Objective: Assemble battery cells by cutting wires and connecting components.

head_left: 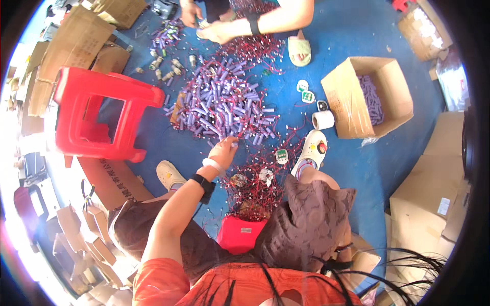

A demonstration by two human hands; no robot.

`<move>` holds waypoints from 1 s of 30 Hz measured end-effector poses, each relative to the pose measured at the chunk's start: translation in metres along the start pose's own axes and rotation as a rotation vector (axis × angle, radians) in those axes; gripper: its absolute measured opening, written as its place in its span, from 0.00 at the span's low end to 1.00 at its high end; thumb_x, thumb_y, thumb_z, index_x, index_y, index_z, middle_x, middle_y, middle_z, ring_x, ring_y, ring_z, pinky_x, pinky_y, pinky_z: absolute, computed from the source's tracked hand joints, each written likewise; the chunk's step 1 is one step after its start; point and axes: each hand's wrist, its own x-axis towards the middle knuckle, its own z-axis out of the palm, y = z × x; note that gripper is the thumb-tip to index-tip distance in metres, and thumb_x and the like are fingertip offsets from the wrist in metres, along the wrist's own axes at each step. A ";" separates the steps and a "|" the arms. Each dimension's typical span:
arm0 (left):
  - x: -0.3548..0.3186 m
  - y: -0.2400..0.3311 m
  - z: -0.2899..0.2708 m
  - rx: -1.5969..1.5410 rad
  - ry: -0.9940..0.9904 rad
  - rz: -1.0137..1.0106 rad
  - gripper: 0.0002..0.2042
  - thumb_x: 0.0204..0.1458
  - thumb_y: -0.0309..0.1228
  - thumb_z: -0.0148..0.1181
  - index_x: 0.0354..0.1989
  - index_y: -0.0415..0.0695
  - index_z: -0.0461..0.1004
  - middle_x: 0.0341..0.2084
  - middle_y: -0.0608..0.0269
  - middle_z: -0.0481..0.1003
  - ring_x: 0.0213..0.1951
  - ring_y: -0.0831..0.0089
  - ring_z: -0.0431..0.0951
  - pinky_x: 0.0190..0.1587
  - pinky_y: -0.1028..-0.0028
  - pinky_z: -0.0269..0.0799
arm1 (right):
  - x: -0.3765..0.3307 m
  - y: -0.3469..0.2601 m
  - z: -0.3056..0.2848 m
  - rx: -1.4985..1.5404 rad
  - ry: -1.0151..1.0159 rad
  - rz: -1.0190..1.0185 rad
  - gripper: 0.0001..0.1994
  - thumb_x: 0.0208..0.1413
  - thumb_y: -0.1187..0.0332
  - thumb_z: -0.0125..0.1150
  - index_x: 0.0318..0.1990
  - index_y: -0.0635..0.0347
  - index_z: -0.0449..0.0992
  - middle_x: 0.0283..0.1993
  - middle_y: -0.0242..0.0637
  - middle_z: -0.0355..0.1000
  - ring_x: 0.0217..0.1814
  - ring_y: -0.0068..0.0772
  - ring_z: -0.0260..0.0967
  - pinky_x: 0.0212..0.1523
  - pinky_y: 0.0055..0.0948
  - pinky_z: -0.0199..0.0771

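My left hand [223, 153] reaches to the near edge of a heap of purple cylindrical battery cells [214, 102] with red and black wires. Its fingers are curled around what looks like one purple cell [234, 145]. A pale band and a dark watch circle that wrist. Between my knees a tangle of red and black wires with small white connectors [252, 191] lies on a red plastic seat [242, 237]. On my right side, some skin and dark bands [341, 257] show beside my thigh; the fingers of my right hand are hidden.
A red plastic stool [109, 117] lies on its side at left. At right an open cardboard box [352, 112] holds purple cells, with a white roll [322, 120] beside it. Across the heap, another person's hands [217, 31] work over more wired cells. Cartons [426, 188] line both sides.
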 end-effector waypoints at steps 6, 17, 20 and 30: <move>-0.010 0.045 -0.117 -0.086 0.083 0.117 0.19 0.59 0.32 0.52 0.58 0.41 0.64 0.38 0.51 0.78 0.41 0.60 0.79 0.44 0.65 0.72 | -0.074 -0.197 -0.038 -0.233 0.039 -0.238 0.23 0.52 0.73 0.61 0.56 0.62 0.65 0.45 0.33 0.68 0.47 0.25 0.67 0.46 0.30 0.70; -0.080 0.181 -0.258 -0.501 -0.015 0.281 0.09 0.64 0.32 0.44 0.46 0.40 0.63 0.44 0.52 0.74 0.41 0.69 0.78 0.33 0.74 0.75 | -0.188 -0.357 0.115 0.357 -0.972 -0.538 0.30 0.45 0.64 0.68 0.53 0.64 0.61 0.43 0.46 0.69 0.45 0.52 0.72 0.44 0.51 0.73; -0.108 0.175 -0.237 -0.206 -0.113 0.281 0.06 0.60 0.29 0.50 0.39 0.39 0.68 0.38 0.54 0.73 0.38 0.66 0.77 0.33 0.72 0.75 | -0.162 -0.367 0.188 0.163 -1.105 -0.517 0.21 0.48 0.70 0.65 0.47 0.66 0.64 0.42 0.43 0.68 0.43 0.42 0.71 0.45 0.43 0.72; -0.143 0.166 -0.193 -0.158 0.151 0.314 0.13 0.42 0.26 0.69 0.39 0.46 0.78 0.29 0.61 0.70 0.33 0.67 0.72 0.39 0.69 0.69 | -0.030 -0.286 0.294 -0.146 -0.870 -0.312 0.08 0.52 0.73 0.61 0.37 0.57 0.68 0.28 0.22 0.61 0.26 0.12 0.58 0.27 0.17 0.60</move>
